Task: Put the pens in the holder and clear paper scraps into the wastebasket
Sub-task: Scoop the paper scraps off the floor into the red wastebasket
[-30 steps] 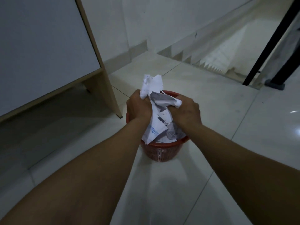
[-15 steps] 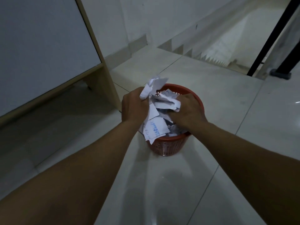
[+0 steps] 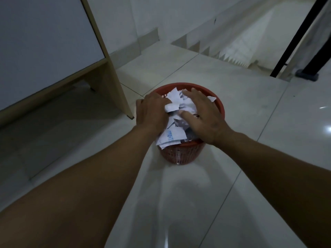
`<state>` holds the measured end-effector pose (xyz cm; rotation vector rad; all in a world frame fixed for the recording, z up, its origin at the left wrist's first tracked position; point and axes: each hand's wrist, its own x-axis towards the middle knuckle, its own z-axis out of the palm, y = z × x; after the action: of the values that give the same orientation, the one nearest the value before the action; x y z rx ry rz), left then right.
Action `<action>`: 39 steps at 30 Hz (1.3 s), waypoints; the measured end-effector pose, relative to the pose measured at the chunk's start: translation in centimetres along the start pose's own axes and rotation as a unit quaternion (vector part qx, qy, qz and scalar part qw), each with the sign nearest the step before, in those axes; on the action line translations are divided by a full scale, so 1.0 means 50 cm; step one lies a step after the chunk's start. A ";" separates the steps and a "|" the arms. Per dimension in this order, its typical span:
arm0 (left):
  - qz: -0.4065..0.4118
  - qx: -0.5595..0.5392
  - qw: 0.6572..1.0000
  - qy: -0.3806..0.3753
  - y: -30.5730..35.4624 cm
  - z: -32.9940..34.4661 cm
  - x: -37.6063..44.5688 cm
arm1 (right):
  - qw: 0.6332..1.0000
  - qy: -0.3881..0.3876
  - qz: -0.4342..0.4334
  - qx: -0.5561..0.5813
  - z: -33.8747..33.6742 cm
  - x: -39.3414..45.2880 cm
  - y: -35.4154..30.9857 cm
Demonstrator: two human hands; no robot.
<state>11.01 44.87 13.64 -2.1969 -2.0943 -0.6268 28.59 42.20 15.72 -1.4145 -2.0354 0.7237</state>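
A small red mesh wastebasket (image 3: 180,154) stands on the tiled floor, heaped with white paper scraps (image 3: 174,102). One scrap with blue print (image 3: 170,139) hangs over the near rim. My left hand (image 3: 152,111) lies flat on the left side of the heap, fingers over the basket's left rim. My right hand (image 3: 202,113) presses down on the right side of the paper with its fingers spread and straight. Neither hand grips anything. No pens or pen holder are in view.
A desk's side panel and leg (image 3: 111,72) stand just left of the basket. A staircase (image 3: 238,51) drops away at the back right, beside black railing posts (image 3: 293,43). Glossy floor tiles (image 3: 179,203) spread in front.
Both hands came down with the bundle of scraps into the basket and let go. Their fingers straightened and now press on top of the paper.
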 end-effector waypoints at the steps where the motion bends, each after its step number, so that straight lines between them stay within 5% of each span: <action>1: -0.002 0.007 1.000 0.000 0.001 0.002 0.005 | 1.000 -0.019 -0.009 -0.015 -0.003 -0.002 0.001; 10: 0.016 -0.039 0.999 -0.027 0.001 -0.013 -0.001 | 0.983 -0.142 0.003 -0.117 0.000 0.019 0.023; 15: -0.044 -0.158 0.978 -0.130 -0.008 -0.036 -0.027 | 0.951 -0.209 0.038 -0.224 -0.004 0.031 0.015; 21: 0.017 -0.118 0.975 -0.189 0.010 -0.064 -0.032 | 0.909 -0.294 0.088 -0.283 0.011 0.055 0.020; 24: -0.028 -0.156 0.958 -0.239 0.017 -0.052 -0.013 | 0.897 -0.318 0.100 -0.291 0.011 0.058 0.014; 26: -0.075 -0.085 0.949 -0.295 0.033 -0.059 0.009 | 0.913 -0.289 0.093 -0.273 0.006 0.050 0.012; 29: -0.053 -0.015 0.931 -0.361 0.041 -0.038 0.030 | 0.967 -0.135 0.042 -0.213 0.000 0.029 0.017; 33: -0.046 0.011 0.923 -0.383 0.040 0.005 0.041 | 0.972 0.007 -0.011 -0.233 0.006 0.015 0.034; 35: -0.062 -0.039 0.941 -0.331 0.042 0.011 0.038 | 0.971 0.007 -0.009 -0.240 0.008 0.020 0.038; 39: -0.062 -0.162 0.979 -0.102 0.031 0.007 0.028 | 0.980 0.044 -0.023 -0.191 0.008 0.021 0.028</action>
<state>12.60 46.17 14.15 -2.4003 -2.3976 -0.8410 28.92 43.58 14.59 -1.5662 -2.2079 0.2507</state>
